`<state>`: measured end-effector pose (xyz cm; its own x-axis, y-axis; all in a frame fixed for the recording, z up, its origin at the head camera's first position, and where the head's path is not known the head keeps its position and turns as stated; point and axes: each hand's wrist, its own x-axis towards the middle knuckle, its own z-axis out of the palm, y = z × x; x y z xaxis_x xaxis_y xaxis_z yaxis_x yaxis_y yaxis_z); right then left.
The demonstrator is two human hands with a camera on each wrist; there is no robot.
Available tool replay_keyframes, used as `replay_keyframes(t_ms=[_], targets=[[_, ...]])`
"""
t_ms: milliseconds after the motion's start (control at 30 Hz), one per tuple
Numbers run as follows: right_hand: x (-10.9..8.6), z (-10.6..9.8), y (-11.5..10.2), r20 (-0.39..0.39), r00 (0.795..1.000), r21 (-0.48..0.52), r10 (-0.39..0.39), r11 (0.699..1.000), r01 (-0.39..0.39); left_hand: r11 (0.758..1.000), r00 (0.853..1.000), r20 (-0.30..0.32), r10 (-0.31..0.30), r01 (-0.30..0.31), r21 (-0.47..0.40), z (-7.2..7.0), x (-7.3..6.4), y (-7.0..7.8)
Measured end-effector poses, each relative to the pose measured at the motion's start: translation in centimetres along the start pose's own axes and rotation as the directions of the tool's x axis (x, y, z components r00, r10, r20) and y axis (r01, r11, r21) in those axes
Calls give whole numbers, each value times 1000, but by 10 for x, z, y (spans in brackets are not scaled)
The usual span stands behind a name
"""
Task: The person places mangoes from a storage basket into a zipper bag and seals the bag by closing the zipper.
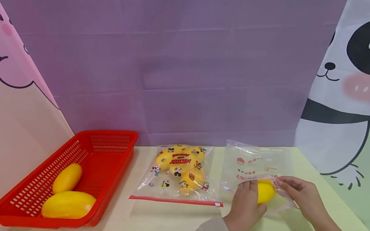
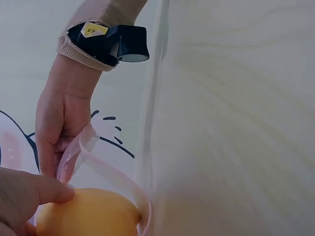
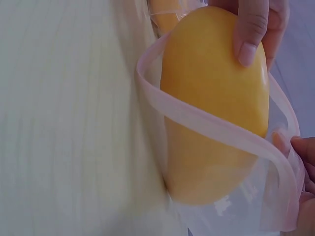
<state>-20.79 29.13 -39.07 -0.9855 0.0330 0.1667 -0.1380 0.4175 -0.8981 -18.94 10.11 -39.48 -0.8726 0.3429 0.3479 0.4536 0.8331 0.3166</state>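
Note:
My left hand [image 1: 244, 203] grips a yellow mango [image 1: 265, 191] at the mouth of a clear zip bag [image 1: 257, 160] with red print. In the right wrist view the mango [image 3: 211, 88] is partly inside, the bag's pink-edged rim [image 3: 206, 123] crossing its middle. The left thumb [image 3: 247, 51] lies along the mango's upper end. My right hand [image 1: 303, 195] pinches the bag's rim at the right side and holds the mouth apart. The left wrist view shows the right hand [image 2: 66, 118] at the rim, above the mango [image 2: 93, 214].
A red plastic basket [image 1: 115, 179] at the left holds two more mangoes [image 1: 68, 204]. Between basket and hands lies a printed zip bag [image 1: 173, 189] with several yellow fruits inside and a red zip edge. A purple backdrop [image 1: 185, 73] stands behind the table [image 1: 156, 215].

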Motion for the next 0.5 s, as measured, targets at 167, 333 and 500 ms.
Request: replay_keyframes(t_ms=[167, 333, 500], targets=[[2, 0, 2, 4, 999, 94, -35, 995, 35, 995, 999, -6, -53, 53, -88, 7, 2, 2], [4, 2, 2, 36, 997, 256, -63, 965, 52, 932, 982, 33, -188, 189, -310, 12, 3, 2], [6, 2, 0, 44, 996, 237, -82, 969, 70, 836, 961, 53, -273, 263, -482, 15, 5, 3]])
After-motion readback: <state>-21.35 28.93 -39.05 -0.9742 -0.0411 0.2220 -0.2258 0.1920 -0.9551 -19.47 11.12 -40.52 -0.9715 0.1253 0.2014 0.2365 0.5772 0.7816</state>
